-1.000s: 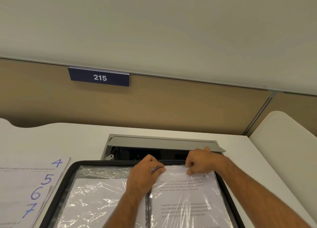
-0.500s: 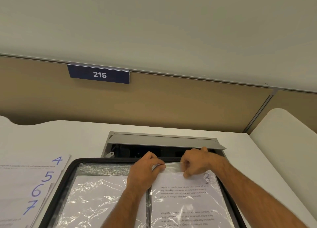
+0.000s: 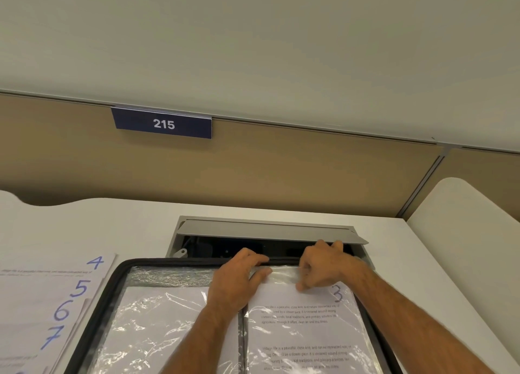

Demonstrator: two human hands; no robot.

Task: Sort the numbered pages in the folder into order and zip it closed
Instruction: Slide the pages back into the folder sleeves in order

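Pages numbered 4, 5, 6, 7 (image 3: 50, 303) lie fanned on the surface (image 3: 84, 227) at far left, just beside the open folder (image 3: 112, 286), waiting their turn. Folder itself lies flat and unzipped, black zip edge running round it, clear plastic sleeves on both halves; left sleeve (image 3: 157, 326) already has a sheet in it, number not readable. Left hand (image 3: 236, 283) sits at the spine near the top edge, fingers curled, grip pinching the mouth of the right sleeve (image 3: 284, 272) open. Page 3 (image 3: 306, 328) is in that right sleeve, nearly seated, its top edge just below the sleeve mouth. Right hand (image 3: 320, 266) has a narrow pinch grip on the top of page 3 with fingertips pressing down. Step in hand looks like seating page 3 fully: keep the left pinch lifting the plastic so the paper does not catch, push from the top edge evenly so the corners go square, not skewed. Risk is crumpling the thin sleeve or creasing the sheet. Behind the hands an open cable tray (image 3: 267, 233) in the surface; keep the folder edge out of it.
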